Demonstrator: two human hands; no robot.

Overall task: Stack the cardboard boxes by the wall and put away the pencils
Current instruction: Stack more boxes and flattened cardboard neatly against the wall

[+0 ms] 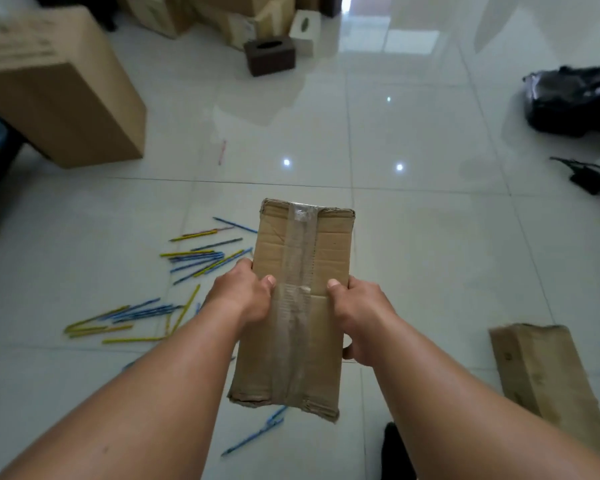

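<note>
Open tile floor point(430, 237) is seen ahead and to the right of the held cardboard box point(302, 292). Left of that box, the floor is strewn with scattered pencils point(194, 261), some also lying beneath its near end. Far left of it the way is blocked by a large carton point(59, 91). Right and nearer, a flat box point(548, 382) lies; far right, a black bag point(575, 98).

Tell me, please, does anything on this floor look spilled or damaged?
Yes. Many blue and yellow pencils lie scattered on the tiles, left of the taped box held by the left hand and right hand. That box's corners look crushed and frayed.
</note>
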